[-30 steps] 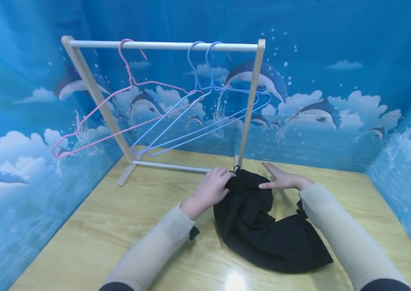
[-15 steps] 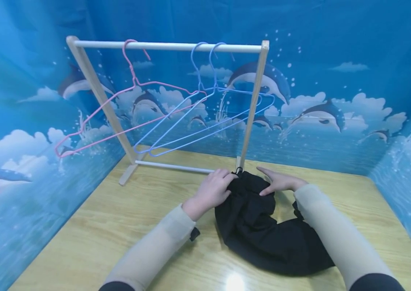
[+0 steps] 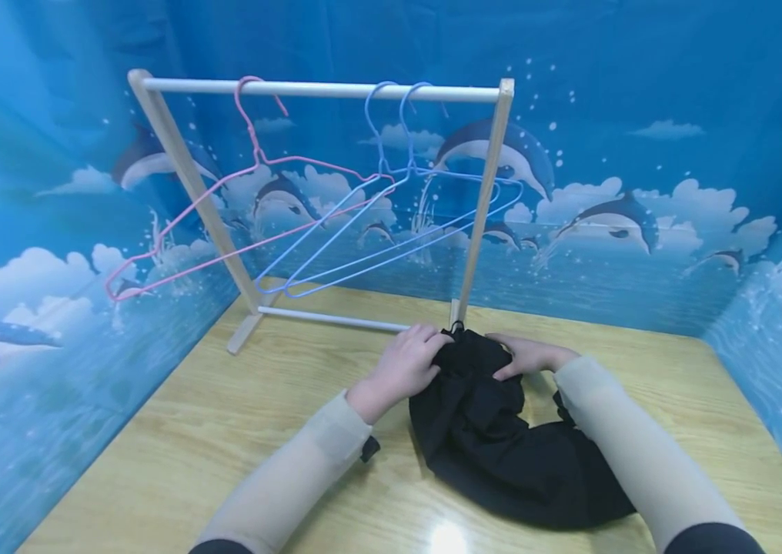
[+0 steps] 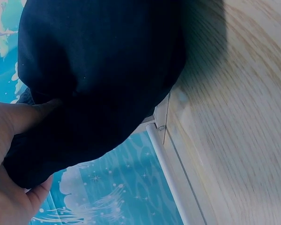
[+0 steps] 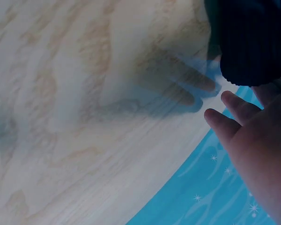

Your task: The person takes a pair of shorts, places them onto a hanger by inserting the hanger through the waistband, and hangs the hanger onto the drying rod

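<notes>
A black garment (image 3: 481, 454) with a gathered waistband and a small cord loop (image 3: 459, 326) lies bunched on the table. My left hand (image 3: 406, 360) grips the waistband's left side; in the left wrist view, cloth sits between the thumb (image 4: 30, 115) and fingers. At the right side of the waistband, my right hand (image 3: 533, 356) has its thumb on the front of the cloth and its fingers at the back edge. The right wrist view shows two of its fingers (image 5: 222, 123) straight and apart below the ribbed black edge (image 5: 253, 77), while the thumb is hidden there.
Behind the garment stands a wooden rack (image 3: 481, 215) with a white rail (image 3: 322, 88). A pink hanger (image 3: 183, 211) and two blue hangers (image 3: 335, 223) hang from it. The wooden table (image 3: 259, 400) meets a blue dolphin-print backdrop (image 3: 606, 154) at the back and sides.
My right hand has moved left and slightly down onto the right edge of the waistband. The left hand keeps its grip on the cloth. The view has shifted slightly.
</notes>
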A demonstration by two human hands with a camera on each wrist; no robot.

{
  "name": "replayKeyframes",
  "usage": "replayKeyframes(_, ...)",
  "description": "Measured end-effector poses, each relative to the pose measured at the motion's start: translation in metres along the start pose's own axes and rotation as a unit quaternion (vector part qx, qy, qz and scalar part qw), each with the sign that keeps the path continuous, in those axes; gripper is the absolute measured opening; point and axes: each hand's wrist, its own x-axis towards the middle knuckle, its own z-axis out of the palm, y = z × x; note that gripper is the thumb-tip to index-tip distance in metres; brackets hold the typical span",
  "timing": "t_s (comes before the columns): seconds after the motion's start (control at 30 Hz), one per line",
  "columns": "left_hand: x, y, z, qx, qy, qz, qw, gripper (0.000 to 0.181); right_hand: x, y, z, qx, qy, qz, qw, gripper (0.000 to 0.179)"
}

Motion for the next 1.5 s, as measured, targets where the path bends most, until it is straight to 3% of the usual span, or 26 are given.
replayKeyframes(0.33, -0.002, -0.002, 0.000, -0.006, 0.017, 0.026, 0.9995, 0.039, 0.001, -0.002, 0.003, -0.007, 0.004, -0.004, 1.0000, 0.086)
replayKeyframes(0.63, -0.003, -0.004, -0.001, -0.022, 0.019, 0.028, 0.9992, 0.037, 0.003, -0.007, 0.003, -0.029, 0.020, -0.010, 0.9993, 0.074)
replayKeyframes(0.9, -0.004, -0.004, -0.003, -0.031, 0.021, 0.030, 0.9988, 0.039, 0.006, -0.010, 0.002, -0.071, 0.034, -0.044, 0.9960, 0.063)
replayKeyframes(1.13, -0.006, -0.006, -0.001, -0.030, 0.029, 0.033, 0.9986, 0.038, 0.006, -0.013, 0.006, -0.103, 0.043, -0.022, 0.9935, 0.057)
replayKeyframes(1.37, -0.008, -0.009, 0.000, -0.045, 0.044, 0.041, 0.9972, 0.038, -0.003, -0.010, 0.004, -0.112, 0.056, -0.013, 0.9921, 0.068)
replayKeyframes(1.5, -0.010, -0.011, -0.001, -0.045, 0.044, 0.028, 0.9976, 0.040, -0.013, -0.006, -0.002, -0.099, 0.066, -0.010, 0.9929, 0.078)
